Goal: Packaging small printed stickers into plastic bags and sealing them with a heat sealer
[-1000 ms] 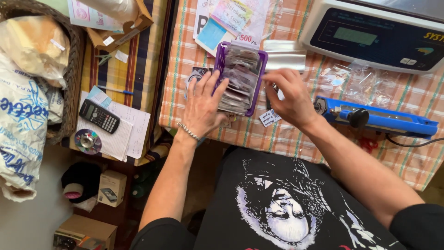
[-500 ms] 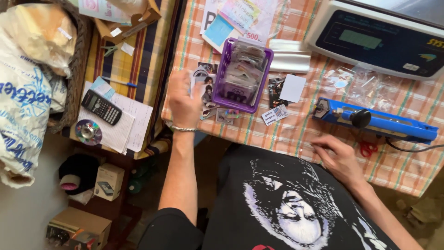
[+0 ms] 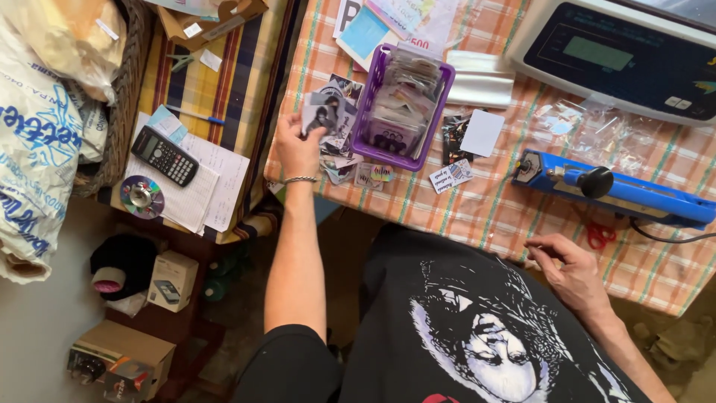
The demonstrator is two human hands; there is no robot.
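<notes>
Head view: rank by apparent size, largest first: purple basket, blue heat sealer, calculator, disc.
1. Blue heat sealer, longest.
2. Purple basket, shorter but wider, so its lead is unsure.
3. Calculator.
4. Disc, smallest; it and the calculator sit on a lower table, farther from the camera.

The desk (image 3: pixel 477 216) has open checked cloth along its near edge, between the left hand (image 3: pixel 298 145) and the right hand (image 3: pixel 570 272), and there a hand could pass freely. Farther in, the purple basket (image 3: pixel 403 104) blocks the middle, with loose photo cards (image 3: pixel 335 101) crowding its left side. To the right the blue heat sealer (image 3: pixel 619 190) lies across the way, clear plastic bags (image 3: pixel 597 130) and the scale (image 3: pixel 619 56) behind it.
</notes>
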